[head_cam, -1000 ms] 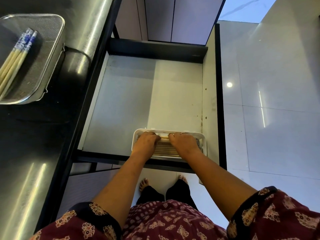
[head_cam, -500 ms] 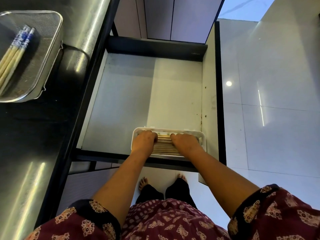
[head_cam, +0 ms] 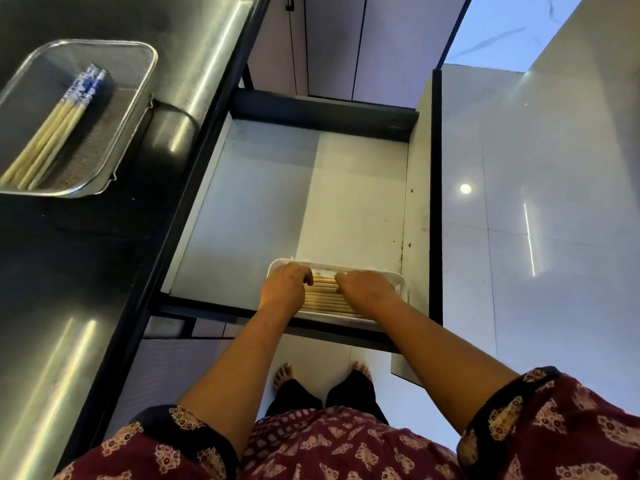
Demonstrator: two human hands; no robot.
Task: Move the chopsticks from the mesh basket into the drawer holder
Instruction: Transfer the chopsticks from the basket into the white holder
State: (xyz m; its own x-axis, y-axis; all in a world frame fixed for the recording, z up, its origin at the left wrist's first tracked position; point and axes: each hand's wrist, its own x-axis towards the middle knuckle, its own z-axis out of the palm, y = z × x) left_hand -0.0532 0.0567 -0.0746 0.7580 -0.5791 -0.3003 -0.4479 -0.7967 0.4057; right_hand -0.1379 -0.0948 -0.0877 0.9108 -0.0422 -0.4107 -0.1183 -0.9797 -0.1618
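A white drawer holder [head_cam: 404,285] sits at the front right of the open drawer [head_cam: 263,209], filled with a flat row of pale wooden chopsticks [head_cam: 325,301]. My left hand [head_cam: 284,289] and my right hand [head_cam: 367,293] both lie on that row, fingers curled down over the farthest sticks, a small gap between them. The fingertips are hidden. On the dark counter at the upper left stands the mesh basket [head_cam: 135,109], holding several chopsticks with blue-and-white patterned ends [head_cam: 55,133].
The black glossy counter [head_cam: 69,271] runs along the left, its edge beside the drawer. The drawer's dark back wall [head_cam: 322,112] lies ahead and its white side panel [head_cam: 419,202] to the right. A shiny tiled floor [head_cam: 536,237] is on the right; my bare feet show below the drawer.
Both hands stay on the chopsticks in the holder, having spread slightly apart. The view has shifted, so the mesh basket sits farther into the frame.
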